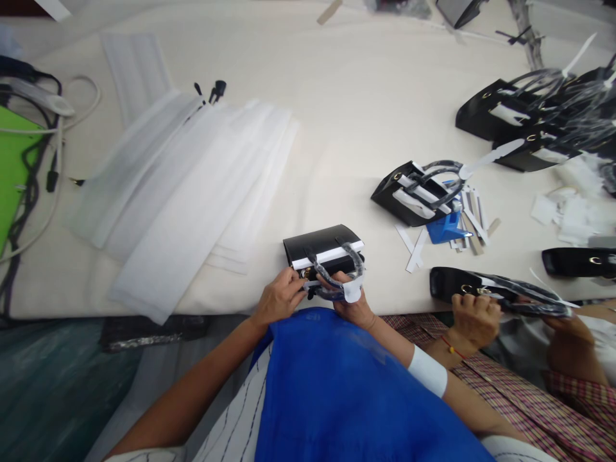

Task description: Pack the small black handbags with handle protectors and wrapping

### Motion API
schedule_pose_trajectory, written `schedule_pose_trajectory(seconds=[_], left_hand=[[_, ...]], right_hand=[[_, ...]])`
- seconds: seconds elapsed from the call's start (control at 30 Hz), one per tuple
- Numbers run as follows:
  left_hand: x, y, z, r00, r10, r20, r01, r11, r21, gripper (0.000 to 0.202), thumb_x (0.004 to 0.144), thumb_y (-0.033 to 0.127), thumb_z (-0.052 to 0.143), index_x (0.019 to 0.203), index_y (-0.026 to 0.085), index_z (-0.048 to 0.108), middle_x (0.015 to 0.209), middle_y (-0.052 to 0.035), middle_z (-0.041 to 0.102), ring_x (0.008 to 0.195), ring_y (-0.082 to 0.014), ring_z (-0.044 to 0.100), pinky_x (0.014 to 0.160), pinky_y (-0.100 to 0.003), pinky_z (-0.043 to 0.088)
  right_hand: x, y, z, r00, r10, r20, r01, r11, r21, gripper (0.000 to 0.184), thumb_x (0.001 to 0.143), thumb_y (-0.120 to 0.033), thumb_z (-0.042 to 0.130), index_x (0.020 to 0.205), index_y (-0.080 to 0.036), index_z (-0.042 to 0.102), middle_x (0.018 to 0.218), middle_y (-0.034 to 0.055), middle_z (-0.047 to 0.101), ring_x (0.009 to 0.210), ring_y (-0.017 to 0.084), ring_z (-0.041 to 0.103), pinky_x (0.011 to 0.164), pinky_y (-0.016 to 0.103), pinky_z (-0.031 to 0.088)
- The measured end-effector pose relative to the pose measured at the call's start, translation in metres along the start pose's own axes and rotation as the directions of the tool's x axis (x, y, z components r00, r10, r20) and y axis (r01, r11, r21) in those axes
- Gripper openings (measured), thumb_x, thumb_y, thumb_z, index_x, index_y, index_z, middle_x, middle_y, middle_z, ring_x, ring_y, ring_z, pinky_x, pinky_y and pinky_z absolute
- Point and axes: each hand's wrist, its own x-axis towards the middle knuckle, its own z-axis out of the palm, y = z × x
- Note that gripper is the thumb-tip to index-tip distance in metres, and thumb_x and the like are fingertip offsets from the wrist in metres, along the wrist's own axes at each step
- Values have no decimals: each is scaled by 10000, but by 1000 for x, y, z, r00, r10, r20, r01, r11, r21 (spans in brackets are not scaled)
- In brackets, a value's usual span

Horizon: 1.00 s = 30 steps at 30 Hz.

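A small black handbag lies at the table's front edge before me, its plastic-wrapped handles toward my body. A white strip runs along its top, and a white tag hangs at the handles. With fingers pinched together, my left hand grips the bag's near left corner by a gold-coloured fitting. My right hand is closed around the bag's near right side beneath the handles; part of its fingers is hidden by them.
White foam sheets fan out on the left beside cables and a green object. To the right stand a wrapped black handbag, a blue tape dispenser, paper strips and more bags. A co-worker's hands hold another bag.
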Motion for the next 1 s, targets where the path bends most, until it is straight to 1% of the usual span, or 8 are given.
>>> schedule_pose_trajectory(seconds=[0.1,0.17,0.33,0.43,0.57,0.7,0.87,1.0], left_hand=[[2,0,5,998,-55,16,55,998,-40,136,854,194,586,988,180,601,950,-57,537,869,-184,575,731,-302,534],[3,-2,10,998,-69,-16,67,991,-118,170,822,156,604,989,182,588,961,-55,539,878,-184,583,759,-310,536],[5,-6,18,990,-95,-101,66,965,-254,189,749,85,632,901,195,607,875,-11,519,729,-124,562,667,-248,509],[4,-5,20,984,-100,-146,60,965,-256,170,759,83,624,889,191,603,858,-2,510,682,-103,534,643,-232,484],[2,-3,25,971,-115,-210,63,969,-238,170,731,51,614,824,184,563,808,13,494,658,-96,500,618,-221,455],[0,-1,30,958,-132,-256,69,968,-241,180,709,29,592,762,187,524,768,21,477,657,-98,496,602,-211,452],[0,-1,32,948,-132,-288,58,966,-251,140,747,64,589,775,189,531,777,17,489,653,-95,507,607,-214,469],[-4,2,25,963,-114,-245,46,963,-267,140,782,102,589,885,192,559,849,-12,524,715,-113,539,649,-235,499]], right_hand=[[1,-2,-2,999,-28,-21,27,999,-46,421,792,-23,449,1140,-185,622,874,61,599,758,170,566,698,292,504],[2,-2,-2,999,-26,-37,24,998,-59,424,793,-25,447,1133,-193,635,855,54,593,741,162,554,690,284,495],[3,-2,1,999,34,-34,-34,999,21,381,790,-20,449,1070,-193,641,877,47,611,778,161,574,719,274,496],[5,-3,0,996,89,-5,-88,993,78,306,793,-29,445,971,-199,627,922,50,618,811,169,584,738,282,502],[10,-9,-3,992,122,30,-123,992,25,227,805,-41,451,861,-202,601,915,52,611,749,169,556,706,302,486],[11,-12,-2,992,124,16,-123,992,-33,191,827,-59,477,859,-210,589,892,46,601,714,164,538,664,301,470],[8,-6,5,994,113,-2,-113,992,-57,158,852,-85,487,862,-215,576,874,41,575,721,166,532,669,307,465],[7,-3,6,994,105,0,-105,992,-68,148,859,-91,497,874,-221,566,870,40,558,728,169,526,686,313,455]])
